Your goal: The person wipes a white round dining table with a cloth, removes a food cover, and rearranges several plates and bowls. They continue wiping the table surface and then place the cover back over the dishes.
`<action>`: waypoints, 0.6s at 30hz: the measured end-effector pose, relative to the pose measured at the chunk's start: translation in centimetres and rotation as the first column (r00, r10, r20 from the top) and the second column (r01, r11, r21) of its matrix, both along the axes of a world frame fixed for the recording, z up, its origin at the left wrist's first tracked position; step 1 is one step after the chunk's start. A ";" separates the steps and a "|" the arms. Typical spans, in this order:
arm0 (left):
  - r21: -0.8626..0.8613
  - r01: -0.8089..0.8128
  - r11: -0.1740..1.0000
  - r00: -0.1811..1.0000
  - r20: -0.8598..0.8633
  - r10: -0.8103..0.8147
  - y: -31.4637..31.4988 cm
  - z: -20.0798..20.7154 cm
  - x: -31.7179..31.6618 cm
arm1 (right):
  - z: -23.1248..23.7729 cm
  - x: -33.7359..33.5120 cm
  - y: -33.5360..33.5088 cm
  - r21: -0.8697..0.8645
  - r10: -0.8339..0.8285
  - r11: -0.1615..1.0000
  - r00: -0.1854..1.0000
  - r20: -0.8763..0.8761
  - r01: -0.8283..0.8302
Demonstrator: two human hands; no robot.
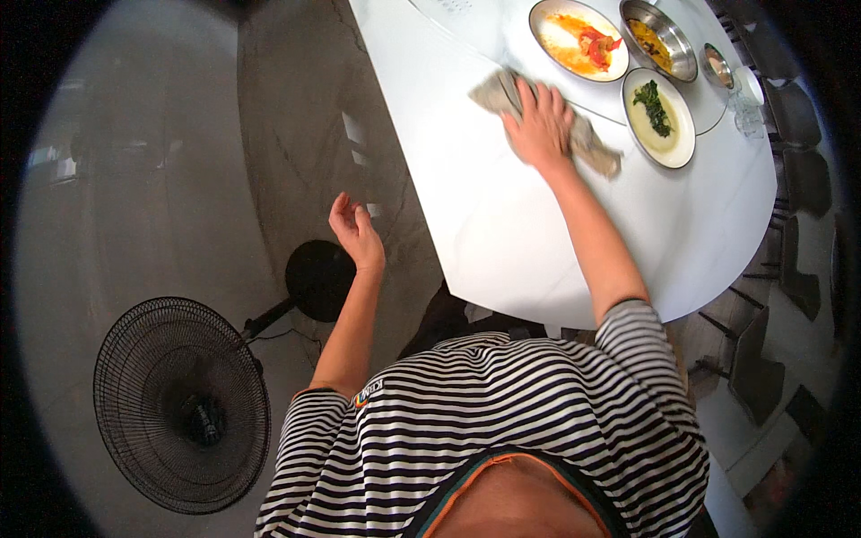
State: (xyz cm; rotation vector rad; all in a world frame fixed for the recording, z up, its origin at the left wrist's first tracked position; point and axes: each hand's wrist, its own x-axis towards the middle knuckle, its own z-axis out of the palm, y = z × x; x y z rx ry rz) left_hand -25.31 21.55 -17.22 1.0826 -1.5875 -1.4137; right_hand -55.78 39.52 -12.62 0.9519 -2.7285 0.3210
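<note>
The fingers of the right hand (541,130) are laid slightly spread and nearly straight over a crumpled grey-beige cloth (594,151); whether any fold is pinched cannot be told. By the loosely curled, half-open fingers of the left hand (356,235), nothing is seen to be held. The cloth is spread on a glossy white table (511,233), close to a white oval dish smeared with orange sauce (542,38) and a white oval dish holding dark green leaves (682,121). Beyond these, a round steel bowl (687,58) is seen.
</note>
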 end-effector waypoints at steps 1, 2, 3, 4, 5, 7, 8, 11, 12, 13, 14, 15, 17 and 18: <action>0.029 -0.017 0.999 1.000 0.019 0.016 0.1 -0.4 1.6 | 0.1 -0.9 -2.1 0.019 0.009 1.000 1.000 0.021 -0.009; 0.059 -0.032 0.998 0.999 0.039 0.030 0.2 -1.0 2.9 | -0.8 -1.7 -3.9 0.017 0.014 1.000 1.000 -0.011 -0.014; 0.033 -0.033 0.999 0.998 0.058 0.031 0.2 -2.0 4.4 | -0.2 -1.5 -5.6 0.049 0.015 0.999 0.999 0.050 -0.018; 0.008 -0.020 1.000 0.997 0.070 0.020 0.2 -3.0 5.5 | -0.6 -1.4 -6.3 0.046 0.012 0.999 1.000 0.026 -0.014; -0.020 -0.014 1.000 0.997 0.081 0.015 0.3 -2.9 6.0 | -0.7 -0.9 -7.1 0.040 0.016 0.999 1.000 0.001 -0.016; 0.023 -0.020 1.000 0.995 0.100 0.018 0.6 -2.8 6.2 | -1.2 1.3 -6.5 0.126 0.169 0.977 0.985 0.027 -0.171; 0.041 -0.033 0.999 0.994 0.106 0.028 0.8 -2.2 6.0 | -0.9 2.8 -6.4 0.165 0.252 0.953 0.967 0.042 -0.256; 0.036 0.008 0.999 0.997 0.078 -0.011 1.1 -0.3 4.4 | 1.0 10.6 -4.1 0.134 0.500 0.847 0.856 0.128 -0.515; 0.030 0.032 0.999 0.998 0.061 -0.034 1.1 0.4 3.5 | 0.9 12.8 -2.7 0.148 0.564 0.802 0.815 0.131 -0.579; 0.026 0.063 0.998 0.997 0.043 -0.064 1.2 1.2 2.6 | 1.5 15.1 -1.1 0.118 0.609 0.766 0.773 0.179 -0.631; 0.020 0.095 0.995 0.995 0.023 -0.095 1.3 1.7 1.6 | 3.4 17.2 0.7 0.069 0.658 0.729 0.726 0.200 -0.681; -0.016 0.131 0.991 0.991 0.015 -0.131 1.6 1.8 0.6 | 3.0 18.6 2.7 0.078 0.666 0.696 0.682 0.300 -0.714; -0.080 0.201 0.976 0.979 -0.001 -0.202 1.3 0.6 -0.2 | 2.0 21.2 7.3 -0.070 0.693 0.703 0.658 0.294 -0.708; -0.108 0.229 0.967 0.973 -0.014 -0.232 1.4 0.4 -0.8 | 1.6 22.4 9.8 -0.143 0.705 0.702 0.650 0.284 -0.698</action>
